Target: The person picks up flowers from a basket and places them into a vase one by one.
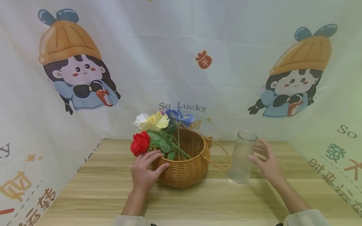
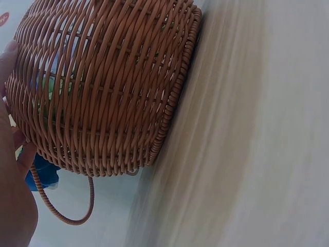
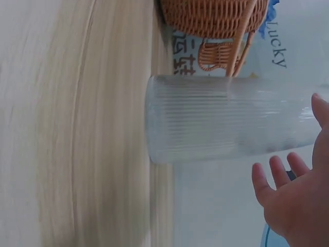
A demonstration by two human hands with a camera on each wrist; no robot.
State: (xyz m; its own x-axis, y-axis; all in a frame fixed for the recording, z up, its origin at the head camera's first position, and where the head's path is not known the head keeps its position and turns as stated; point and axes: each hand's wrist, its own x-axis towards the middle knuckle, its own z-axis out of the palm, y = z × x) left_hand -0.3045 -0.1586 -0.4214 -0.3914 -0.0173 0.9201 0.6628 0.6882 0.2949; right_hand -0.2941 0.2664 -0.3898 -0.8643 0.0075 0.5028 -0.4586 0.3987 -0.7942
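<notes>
My left hand (image 1: 145,172) holds the left side of a round brown wicker basket (image 1: 183,174), thumb on the outer wall and fingers at the rim. In the left wrist view, the woven wall of the basket (image 2: 108,87) fills the upper left. Artificial flowers lean out of the basket: a red rose (image 1: 140,143), a yellow flower (image 1: 156,121), a white one (image 1: 140,119) and a blue one (image 1: 179,117). My right hand (image 1: 267,161) is beside a clear ribbed glass vase (image 1: 242,160), fingers spread near its upper right side. The vase (image 3: 216,118) stands upright on the table.
Wooden table (image 1: 181,207) lies under everything. The basket's looped handle (image 1: 226,153) hangs out to the right, toward the vase. A printed cloth (image 1: 181,62) with cartoon figures hangs behind the table and along both sides.
</notes>
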